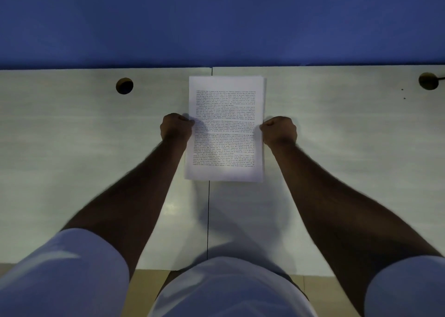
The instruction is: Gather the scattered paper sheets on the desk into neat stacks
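The person's pale shirt front (226, 290) and short sleeves (60, 275) fill the bottom of the view, with both bare forearms reaching forward over the worktop (72, 160). Each arm ends at a stack of paper sheets (226, 128) lying flat near the far edge of the worktop, straddling the dark seam (208, 220) where two pale panels meet. The top sheet is covered in dense printed text, too small to read. The stack's edges line up closely, with only a slight offset showing along the right and bottom sides.

The left hand (175, 127) has its fingers curled and its grip closed on the stack's left edge, about midway along its length. The right hand (279, 131) is curled the same way, its grip pinching the right edge directly opposite.

A round cable hole (124, 85) sits in the worktop left of the stack, well apart from it, and a second hole (428, 81) lies far to the right. A blue wall (216, 20) rises behind the worktop.
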